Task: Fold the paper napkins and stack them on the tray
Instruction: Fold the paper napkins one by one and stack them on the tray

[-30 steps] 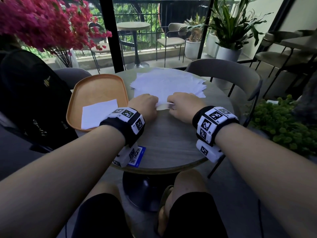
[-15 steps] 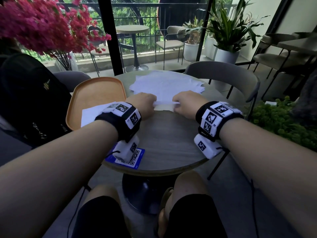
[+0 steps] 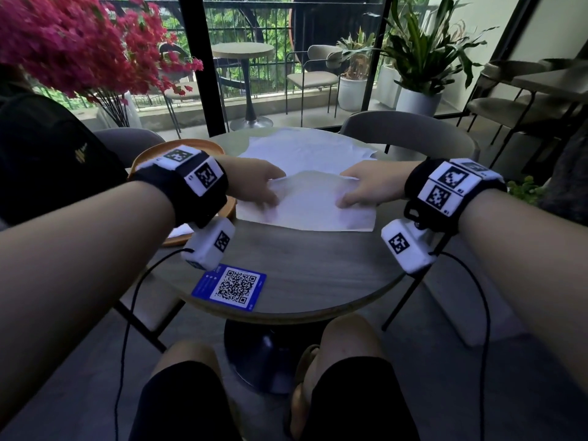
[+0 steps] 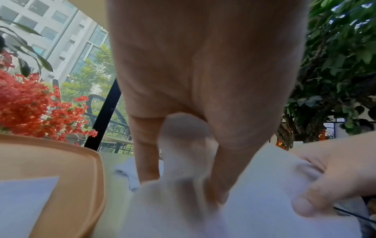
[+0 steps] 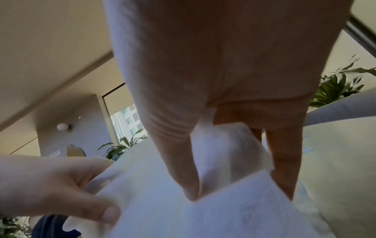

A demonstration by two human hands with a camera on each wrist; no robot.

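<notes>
Both hands are on the same sheet right now: left hand (image 3: 254,186) pinching the left edge of the napkin (image 3: 313,203) between thumb and fingers, right hand (image 3: 366,187) pinching the right edge the same way, so neither is free. The napkin sits at the middle of the round counter (image 3: 305,268), just in front of the loose pile of unfolded napkins (image 3: 305,149), with its far half lifted and arching toward the person. Looks like mid-fold to me, so the trick would be bringing both far corners down onto the near corners evenly, then running the fingers along the crease. It's thin, soft tissue, a bit crinkly and almost see-through where it's raised, so I'd go gentle or it'll tear or skew. Orange tray (image 4: 67,169) with a rounded raised rim is just left, one flat folded napkin (image 4: 22,202) already lying in it.
</notes>
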